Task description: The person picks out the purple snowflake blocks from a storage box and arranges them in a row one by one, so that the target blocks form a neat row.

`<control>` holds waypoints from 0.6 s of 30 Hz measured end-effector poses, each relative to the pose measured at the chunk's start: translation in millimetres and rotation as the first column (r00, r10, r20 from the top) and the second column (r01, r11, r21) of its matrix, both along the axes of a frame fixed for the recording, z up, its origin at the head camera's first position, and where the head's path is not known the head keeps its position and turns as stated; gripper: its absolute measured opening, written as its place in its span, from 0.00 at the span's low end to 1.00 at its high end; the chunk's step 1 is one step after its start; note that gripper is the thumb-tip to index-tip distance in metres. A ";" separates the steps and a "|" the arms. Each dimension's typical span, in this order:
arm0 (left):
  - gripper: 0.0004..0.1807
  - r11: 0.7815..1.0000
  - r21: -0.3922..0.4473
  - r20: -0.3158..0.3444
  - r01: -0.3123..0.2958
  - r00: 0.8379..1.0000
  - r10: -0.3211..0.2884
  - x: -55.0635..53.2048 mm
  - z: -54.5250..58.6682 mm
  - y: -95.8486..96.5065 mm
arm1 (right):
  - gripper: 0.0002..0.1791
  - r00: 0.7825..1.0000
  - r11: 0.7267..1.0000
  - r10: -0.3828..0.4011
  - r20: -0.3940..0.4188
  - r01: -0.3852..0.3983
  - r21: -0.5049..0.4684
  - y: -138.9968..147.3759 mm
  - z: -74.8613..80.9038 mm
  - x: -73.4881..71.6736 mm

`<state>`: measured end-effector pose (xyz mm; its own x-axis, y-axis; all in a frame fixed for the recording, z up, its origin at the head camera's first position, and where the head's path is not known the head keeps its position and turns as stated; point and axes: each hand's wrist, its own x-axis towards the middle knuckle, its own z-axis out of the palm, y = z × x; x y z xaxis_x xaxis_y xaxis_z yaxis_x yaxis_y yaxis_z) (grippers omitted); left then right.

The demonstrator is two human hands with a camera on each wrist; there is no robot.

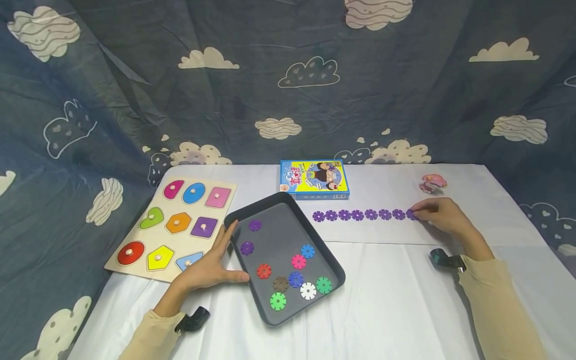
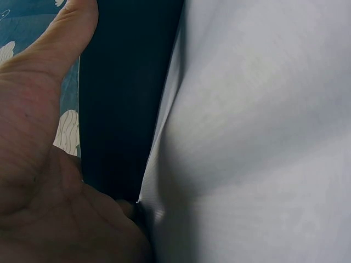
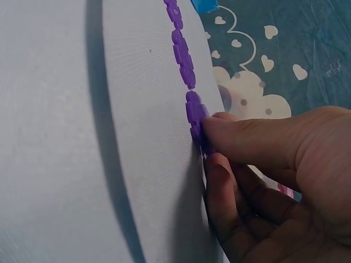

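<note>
At the right end of a straight row of several purple notched discs (image 1: 357,215), my right hand (image 1: 443,216) pinches one purple disc (image 3: 196,114) between thumb and fingertips. That disc lies at the white cloth, in line with the others. My left hand (image 1: 209,270) touches the left side of a dark grey tray (image 1: 288,320), its thumb and fingers spread out along the rim. In the left wrist view the thumb (image 2: 74,33) lies straight against the tray's outer wall. Inside the tray are two purple discs (image 1: 251,236) and several of other colours, including a red disc (image 1: 264,271).
A wooden knob puzzle board (image 1: 130,225) with coloured shapes lies left of the tray, partly behind my left hand. Behind the tray sits a blue and yellow card box (image 1: 315,180). A small pink toy (image 1: 433,183) stands beyond my right hand, before a cloud-patterned curtain.
</note>
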<state>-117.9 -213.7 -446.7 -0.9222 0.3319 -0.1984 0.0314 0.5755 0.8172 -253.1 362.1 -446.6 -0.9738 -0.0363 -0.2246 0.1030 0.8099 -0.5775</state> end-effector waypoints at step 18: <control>0.72 1.000 -0.010 0.011 -0.001 1.000 0.001 1.0 1.1 0.0 | 0.24 0.998 1.000 -0.011 -0.056 0.012 0.005 -3.8 7.7 -0.2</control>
<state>-116.9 -213.7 -445.6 -0.9202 0.3292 -0.2119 0.0218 0.5835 0.8118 -253.3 358.3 -438.9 -0.9851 -0.0241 -0.1703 0.0801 0.8120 -0.5781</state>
